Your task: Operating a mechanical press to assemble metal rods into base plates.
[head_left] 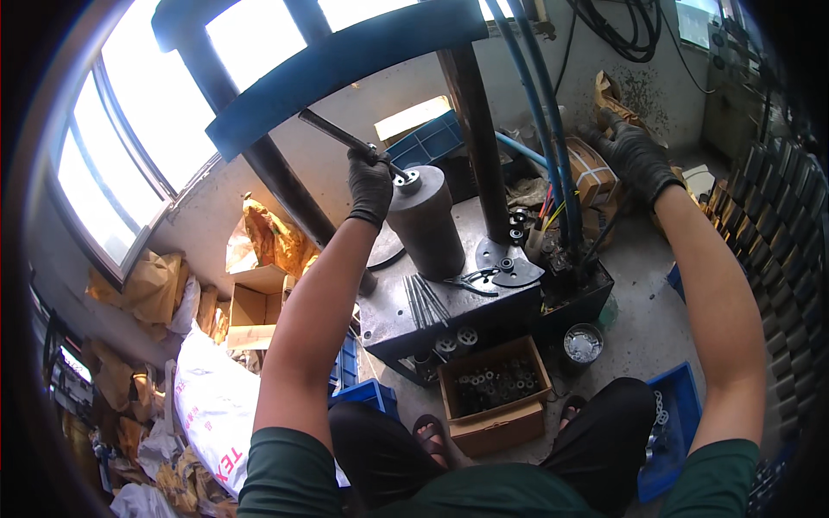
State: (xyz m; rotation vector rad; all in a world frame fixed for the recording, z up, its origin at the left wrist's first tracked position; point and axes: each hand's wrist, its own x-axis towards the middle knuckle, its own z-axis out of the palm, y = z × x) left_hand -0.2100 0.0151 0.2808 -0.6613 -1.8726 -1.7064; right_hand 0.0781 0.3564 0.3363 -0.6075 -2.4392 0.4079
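My left hand (370,188), in a dark glove, is closed around a dark metal bar (335,131). The bar slants down to a small round metal fitting (408,180) on top of a thick grey cylinder (423,224). That cylinder stands upright on the steel bed (393,332) of a press. Out to the right, my gloved right hand (637,160) is curled at the upper end of a thin dark lever (606,231), which rises from beside the bed; its palm side is hidden. Several thin metal rods (423,300) and curved flat plates (516,271) lie in front of the cylinder.
The blue press crosspiece (345,69) spans overhead between dark columns (475,138). A cardboard box of small metal rings (492,380) sits between my feet, near a metal can (583,344). Blue trays (669,423), a white sack (216,401) and stacked metal parts (777,259) stand around.
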